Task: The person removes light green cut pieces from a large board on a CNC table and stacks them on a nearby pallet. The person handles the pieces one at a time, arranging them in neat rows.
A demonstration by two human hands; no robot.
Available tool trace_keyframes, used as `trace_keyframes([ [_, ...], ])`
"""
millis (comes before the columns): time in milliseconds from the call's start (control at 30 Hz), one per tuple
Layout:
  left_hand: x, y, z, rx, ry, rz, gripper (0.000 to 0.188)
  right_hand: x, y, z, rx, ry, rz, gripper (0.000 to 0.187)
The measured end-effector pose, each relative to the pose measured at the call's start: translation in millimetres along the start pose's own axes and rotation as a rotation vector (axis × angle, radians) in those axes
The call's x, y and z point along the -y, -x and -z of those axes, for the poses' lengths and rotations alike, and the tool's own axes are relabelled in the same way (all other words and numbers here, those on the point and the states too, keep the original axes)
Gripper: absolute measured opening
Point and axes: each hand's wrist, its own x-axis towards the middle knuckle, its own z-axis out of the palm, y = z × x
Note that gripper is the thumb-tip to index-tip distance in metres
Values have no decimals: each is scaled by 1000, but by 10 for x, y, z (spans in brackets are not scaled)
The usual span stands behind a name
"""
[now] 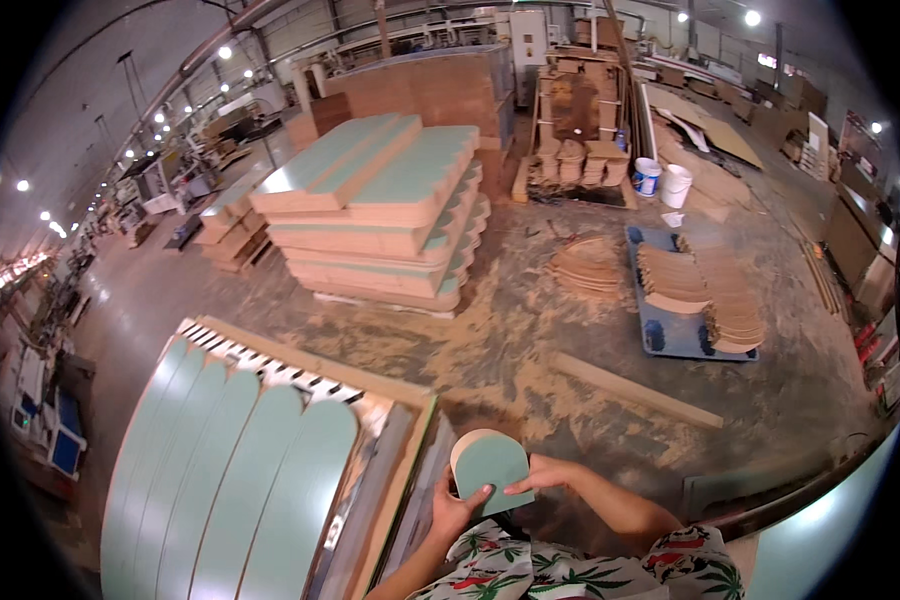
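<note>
Between my two hands is a board with a rounded end, pale green on its face and bare tan along its edge. My left hand grips its left side, thumb lying on the green face. On the right side, my right hand is closed on the same board, its thumb also on the face. To the left, several long green boards with rounded ends lie side by side on a slatted machine bed. The lower end of the held board is partly hidden by my hands and body.
A tall stack of green-topped boards stands beyond the bed. Curved wooden offcuts lie on a blue pallet to the right. A wooden beam lies on the dusty floor. Two buckets stand farther back.
</note>
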Motion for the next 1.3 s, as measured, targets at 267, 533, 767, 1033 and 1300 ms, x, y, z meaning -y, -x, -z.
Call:
trace_keyframes([
  [267, -279, -2713, -663, 37, 68, 228, 92, 339, -1061, 2152, -198, -170, -331, 78],
  [533, -1216, -5056, -502, 37, 318, 374, 109, 899, -2647, 3937, -310, -445, -191, 74],
  [767, -1840, -6687, 164, -188, 266, 260, 111, 2090, -4484, 4923, -170, -494, -139, 55],
  [1033, -2386, -7658, 1851, -685, 436, 256, 109, 3308, -7429, 4840, 320, -544, -296, 63],
  [1300, -3064, -7889, 3815, -1026, 700, 91, 77, 4577, -9958, 3489, 706, -128, -276, 71],
])
